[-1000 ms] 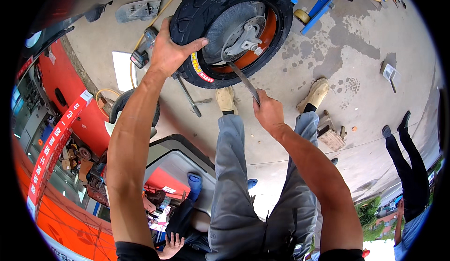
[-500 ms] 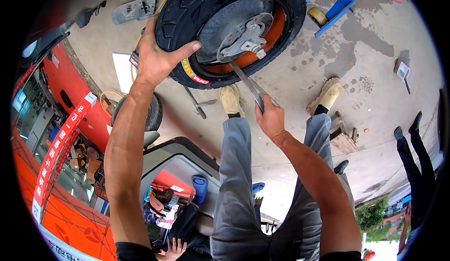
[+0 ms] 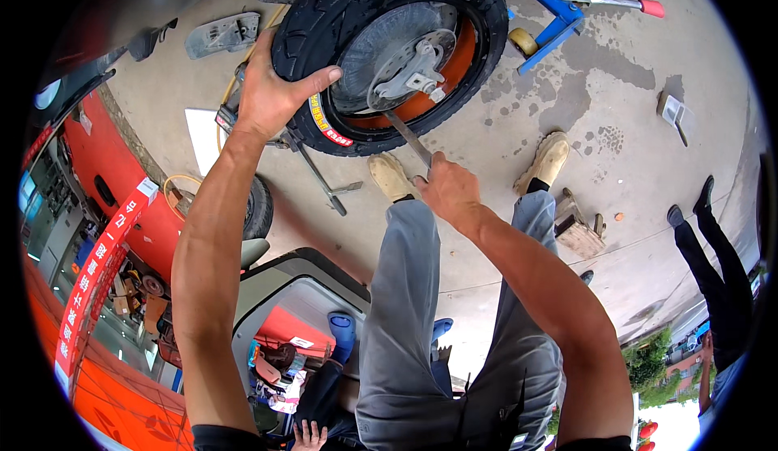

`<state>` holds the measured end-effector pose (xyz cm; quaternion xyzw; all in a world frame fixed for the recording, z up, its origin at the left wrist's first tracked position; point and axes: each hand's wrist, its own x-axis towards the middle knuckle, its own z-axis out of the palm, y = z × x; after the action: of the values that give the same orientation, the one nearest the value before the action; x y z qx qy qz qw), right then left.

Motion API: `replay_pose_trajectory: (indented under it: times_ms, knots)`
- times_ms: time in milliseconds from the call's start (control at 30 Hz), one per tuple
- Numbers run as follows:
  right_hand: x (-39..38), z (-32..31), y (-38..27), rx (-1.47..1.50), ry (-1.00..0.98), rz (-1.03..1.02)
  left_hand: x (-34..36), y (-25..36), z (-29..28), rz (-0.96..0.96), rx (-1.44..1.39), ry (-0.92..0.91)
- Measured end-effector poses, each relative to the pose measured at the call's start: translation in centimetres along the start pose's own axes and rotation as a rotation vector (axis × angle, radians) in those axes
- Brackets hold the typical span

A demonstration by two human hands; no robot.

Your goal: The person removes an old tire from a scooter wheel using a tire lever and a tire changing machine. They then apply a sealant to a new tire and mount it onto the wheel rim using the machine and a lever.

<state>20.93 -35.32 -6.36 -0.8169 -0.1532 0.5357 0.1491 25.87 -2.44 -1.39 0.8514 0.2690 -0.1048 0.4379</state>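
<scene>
Upright and tilted in front of me stands a black tyre (image 3: 296,34) on an orange rim (image 3: 460,66). A grey hub with a metal disc and bracket (image 3: 417,74) fills its centre. My left hand (image 3: 269,98) grips the tyre's left edge, thumb on the sidewall and the other fingers partly hidden along the tread. My right hand (image 3: 451,188) is closed round a flat metal tyre lever (image 3: 411,138). The lever's far tip meets the wheel between the hub and the tyre's lower edge; its very end is hidden.
A blue jack-like stand (image 3: 559,25) with a roller lies right of the wheel, near a red-handled ratchet (image 3: 612,3). On the floor are a T-shaped wrench (image 3: 318,177), a grey plate (image 3: 223,36) and a wooden stool (image 3: 577,232). People are at lower left and far right.
The view has shifted slightly, placing the wheel further left. My right hand has come a little nearer the wheel and turned, back of the hand up. My left hand keeps its grip.
</scene>
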Motion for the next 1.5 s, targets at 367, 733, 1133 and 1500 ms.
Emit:
replay_pose_trajectory:
  times_ms: [367, 733, 1133, 1500]
  knots:
    - [-0.1, 1.6, -2.0, 0.153, 0.113, 0.201, -1.6, -1.6, 0.9, -0.014, -0.064, 0.030]
    - [-0.3, 0.8, -1.6, 0.176, 0.042, 0.172, -1.9, -0.8, 1.4, -0.007, -0.129, 0.007]
    - [0.2, 1.1, -0.4, 0.175, 0.069, 0.138, 5.9, 8.1, 0.8, 0.073, 0.362, -0.122]
    - [3.1, 7.2, 4.8, 0.185, 0.318, 0.016, 2.5, 7.2, 2.4, 0.172, 0.235, -0.027]
